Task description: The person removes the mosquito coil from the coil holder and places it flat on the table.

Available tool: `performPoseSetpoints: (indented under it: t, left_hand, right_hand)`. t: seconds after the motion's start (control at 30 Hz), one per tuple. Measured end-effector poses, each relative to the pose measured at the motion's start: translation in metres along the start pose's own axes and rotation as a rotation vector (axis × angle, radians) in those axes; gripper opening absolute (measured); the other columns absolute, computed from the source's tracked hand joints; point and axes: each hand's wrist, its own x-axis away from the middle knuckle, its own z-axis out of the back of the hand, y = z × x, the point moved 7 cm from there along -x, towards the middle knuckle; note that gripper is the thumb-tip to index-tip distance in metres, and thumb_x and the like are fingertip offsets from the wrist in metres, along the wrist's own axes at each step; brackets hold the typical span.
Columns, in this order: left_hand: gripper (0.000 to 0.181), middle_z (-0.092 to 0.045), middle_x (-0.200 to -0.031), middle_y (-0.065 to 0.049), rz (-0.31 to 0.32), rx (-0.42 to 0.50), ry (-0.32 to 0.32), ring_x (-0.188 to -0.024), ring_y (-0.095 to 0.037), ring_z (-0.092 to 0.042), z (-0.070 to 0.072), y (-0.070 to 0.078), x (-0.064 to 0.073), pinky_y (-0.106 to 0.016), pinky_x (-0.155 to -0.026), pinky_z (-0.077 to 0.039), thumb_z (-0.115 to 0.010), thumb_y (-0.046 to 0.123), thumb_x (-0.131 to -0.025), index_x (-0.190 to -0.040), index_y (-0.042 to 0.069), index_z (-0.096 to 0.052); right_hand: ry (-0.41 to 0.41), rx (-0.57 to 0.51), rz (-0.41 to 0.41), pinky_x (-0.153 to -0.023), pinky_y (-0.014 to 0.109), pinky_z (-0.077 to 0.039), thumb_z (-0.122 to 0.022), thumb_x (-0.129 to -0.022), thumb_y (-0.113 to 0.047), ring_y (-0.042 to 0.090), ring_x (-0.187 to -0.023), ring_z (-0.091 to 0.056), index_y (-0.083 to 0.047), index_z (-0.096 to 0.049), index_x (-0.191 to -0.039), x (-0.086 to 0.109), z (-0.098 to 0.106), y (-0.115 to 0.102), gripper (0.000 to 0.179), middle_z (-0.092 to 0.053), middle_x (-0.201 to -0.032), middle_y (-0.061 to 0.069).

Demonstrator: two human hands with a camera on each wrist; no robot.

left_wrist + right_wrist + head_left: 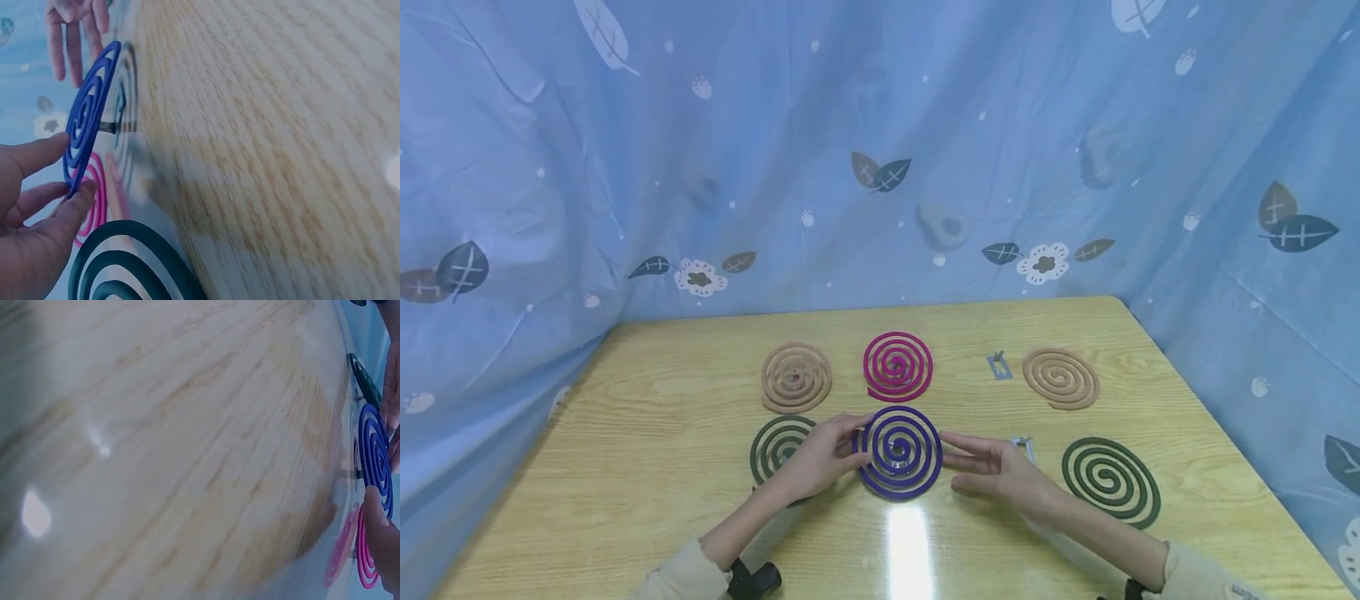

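Note:
A dark blue mosquito coil (916, 492) lies at the middle front, raised above the table over a small metal stand (896, 464). My left hand (820, 457) pinches its left edge, with the thumb on one face and fingers on the other in the left wrist view. At the coil's right edge, my right hand (1000, 475) has its fingers extended, the index fingertip right by the rim. Behind lies a magenta mosquito coil (898, 336). A dark green mosquito coil (134, 228) lies next to my left hand, which partly hides it in the head view.
A brown coil (797, 347) is at the back left. On the right lie another brown coil (1060, 379) and a dark green coil (1111, 478). Two bare metal stands (999, 366) are near them, one partly behind my right hand. A blue curtain (880, 250) surrounds the wooden table (647, 433).

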Motion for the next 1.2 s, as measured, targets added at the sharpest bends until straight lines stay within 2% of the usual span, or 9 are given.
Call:
performPoseSetpoints:
  t: [0.13, 0.43, 0.53, 0.63, 0.77, 0.87, 0.97, 1.1, 1.2]
  left_hand:
    - [0.051, -0.053, -0.125, -0.024, 0.016, 0.038, 0.008, -0.114, -0.036, -0.057, 0.001, 0.002, 0.001, -0.031, -0.095, -0.051, -0.064, 0.003, -0.09, -0.136, -0.009, -0.045]
    - [0.048, -0.055, -0.123, -0.025, 0.023, 0.116, 0.046, -0.117, -0.038, -0.055, 0.005, 0.006, 0.005, -0.031, -0.097, -0.049, -0.064, 0.005, -0.091, -0.134, -0.009, -0.048]
    - [0.047, -0.055, -0.124, -0.025, 0.029, 0.153, 0.067, -0.116, -0.038, -0.056, 0.006, 0.007, 0.007, -0.031, -0.097, -0.05, -0.064, 0.005, -0.091, -0.133, -0.009, -0.049]
    - [0.043, -0.055, -0.126, -0.026, 0.044, 0.178, 0.087, -0.112, -0.035, -0.06, 0.005, 0.009, 0.009, -0.029, -0.094, -0.052, -0.064, 0.006, -0.091, -0.13, -0.009, -0.052]
    - [0.037, -0.056, -0.126, -0.028, 0.047, 0.231, 0.123, -0.104, -0.034, -0.064, 0.004, 0.011, 0.01, -0.025, -0.087, -0.056, -0.063, 0.004, -0.091, -0.123, -0.013, -0.055]
    - [0.033, -0.058, -0.121, -0.029, 0.053, 0.294, 0.149, -0.102, -0.036, -0.064, 0.001, 0.012, 0.012, -0.025, -0.086, -0.056, -0.063, 0.0, -0.089, -0.118, -0.015, -0.057]
    - [0.028, -0.059, -0.116, -0.029, 0.076, 0.352, 0.156, -0.103, -0.038, -0.064, -0.003, 0.011, 0.013, -0.025, -0.086, -0.056, -0.062, -0.004, -0.089, -0.114, -0.015, -0.057]
    - [0.024, -0.059, -0.114, -0.027, 0.115, 0.412, 0.163, -0.101, -0.037, -0.064, -0.008, 0.009, 0.015, -0.024, -0.084, -0.057, -0.062, -0.005, -0.088, -0.108, -0.014, -0.054]
    - [0.024, -0.06, -0.113, -0.025, 0.143, 0.453, 0.173, -0.097, -0.035, -0.065, -0.012, 0.006, 0.017, -0.024, -0.082, -0.057, -0.064, -0.003, -0.088, -0.106, -0.014, -0.053]
  right_hand:
    - [-0.004, 0.007, 0.017, -0.1, 0.038, -0.048, -0.061, -0.091, -0.001, 0.04, -0.128, -0.044, 0.006, -0.032, -0.144, -0.001, 0.0, -0.002, 0.061, -0.043, -0.138, 0.03]
    - [0.011, 0.05, 0.036, -0.099, 0.04, -0.048, -0.058, -0.093, -0.003, 0.034, -0.124, -0.049, 0.006, -0.034, -0.143, -0.002, 0.004, -0.01, 0.056, -0.043, -0.138, 0.029]
    - [0.025, 0.075, 0.045, -0.099, 0.037, -0.049, -0.058, -0.094, -0.006, 0.031, -0.124, -0.05, 0.005, -0.035, -0.143, -0.001, 0.005, -0.014, 0.055, -0.044, -0.139, 0.028]
    - [0.057, 0.116, 0.061, -0.1, 0.028, -0.047, -0.058, -0.095, -0.009, 0.031, -0.127, -0.048, 0.004, -0.037, -0.143, -0.001, 0.008, -0.017, 0.054, -0.044, -0.141, 0.024]
    - [0.078, 0.149, 0.085, -0.104, 0.023, -0.041, -0.058, -0.095, -0.008, 0.034, -0.132, -0.04, 0.002, -0.04, -0.142, -0.002, 0.009, -0.018, 0.052, -0.042, -0.145, 0.018]
    - [0.07, 0.118, 0.097, -0.107, 0.027, -0.04, -0.059, -0.092, -0.003, 0.038, -0.135, -0.034, 0.004, -0.037, -0.143, -0.003, 0.007, -0.016, 0.056, -0.038, -0.147, 0.02]
    - [0.064, 0.051, 0.095, -0.104, 0.032, -0.044, -0.061, -0.088, 0.004, 0.044, -0.133, -0.033, 0.008, -0.033, -0.143, -0.003, 0.002, -0.013, 0.061, -0.032, -0.148, 0.027]
    - [0.082, 0.017, 0.08, -0.099, 0.031, -0.048, -0.061, -0.084, 0.011, 0.048, -0.127, -0.04, 0.011, -0.031, -0.142, -0.003, -0.003, -0.01, 0.066, -0.028, -0.146, 0.034]
    - [0.108, 0.02, 0.064, -0.098, 0.03, -0.048, -0.063, -0.08, 0.015, 0.049, -0.13, -0.036, 0.012, -0.032, -0.141, -0.003, -0.006, -0.01, 0.069, -0.025, -0.148, 0.033]
